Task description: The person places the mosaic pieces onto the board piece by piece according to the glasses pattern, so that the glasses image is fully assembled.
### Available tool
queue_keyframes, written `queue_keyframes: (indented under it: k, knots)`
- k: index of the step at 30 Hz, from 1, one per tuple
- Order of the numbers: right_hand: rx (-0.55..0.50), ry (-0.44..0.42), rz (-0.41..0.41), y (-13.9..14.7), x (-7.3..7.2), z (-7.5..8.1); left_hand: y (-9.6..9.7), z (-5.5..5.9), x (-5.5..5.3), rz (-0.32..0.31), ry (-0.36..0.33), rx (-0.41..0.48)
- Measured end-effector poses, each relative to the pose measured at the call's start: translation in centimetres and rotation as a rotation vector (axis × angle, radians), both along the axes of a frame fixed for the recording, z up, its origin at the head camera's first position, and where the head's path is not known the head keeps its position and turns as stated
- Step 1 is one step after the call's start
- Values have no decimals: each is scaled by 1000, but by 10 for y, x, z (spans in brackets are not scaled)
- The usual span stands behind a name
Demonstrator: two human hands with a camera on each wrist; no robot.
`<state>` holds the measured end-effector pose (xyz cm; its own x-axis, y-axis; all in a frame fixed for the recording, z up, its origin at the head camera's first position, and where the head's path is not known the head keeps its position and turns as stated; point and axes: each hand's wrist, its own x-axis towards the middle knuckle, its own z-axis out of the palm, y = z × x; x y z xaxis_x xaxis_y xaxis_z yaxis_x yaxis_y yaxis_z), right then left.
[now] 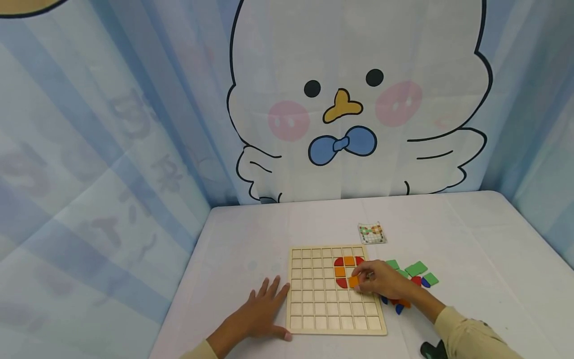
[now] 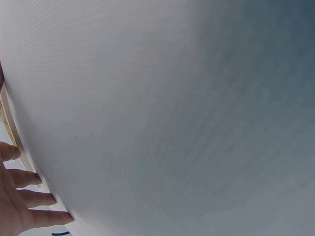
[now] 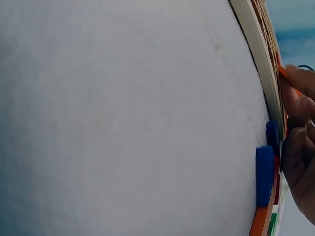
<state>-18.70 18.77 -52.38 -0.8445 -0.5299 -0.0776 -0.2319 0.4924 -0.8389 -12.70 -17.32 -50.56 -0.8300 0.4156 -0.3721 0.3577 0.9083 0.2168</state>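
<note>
My right hand (image 1: 383,280) pinches an orange square tile (image 1: 353,282) between thumb and fingers, over the upper right part of a wooden grid board (image 1: 314,296). Under and around it lie red quarter-round tiles (image 1: 339,262) and orange square tiles (image 1: 349,261), set into the grid cells. In the right wrist view the held tile (image 3: 288,78) shows edge-on at the fingertips, beside the board's side. Fingers spread, my left hand (image 1: 264,311) rests on the table along the board's left edge, its thumb near the lower left corner.
Right of the board, partly under my right forearm, is a loose pile of green (image 1: 416,269), blue (image 1: 399,309), red and orange pieces. A small patterned card (image 1: 372,233) lies behind the board. By my right sleeve is a dark object (image 1: 432,350). Printed curtains (image 1: 341,179) border the white table.
</note>
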Motion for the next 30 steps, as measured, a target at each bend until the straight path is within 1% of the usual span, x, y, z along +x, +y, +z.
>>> queue_keyframes:
  k: [8,13,18,23,30]
  knots:
    - [23,50,21,-3,0,0,0,1,1,-12,8,0]
    - [23,54,38,-3,0,1,1,4,2,-9,2,7]
    - [44,62,45,-4,0,3,2,6,2,-2,-7,7]
    - [66,58,51,-4,-2,4,2,4,1,-1,-11,1]
    - [85,57,56,-5,-4,5,1,2,0,-9,6,-11]
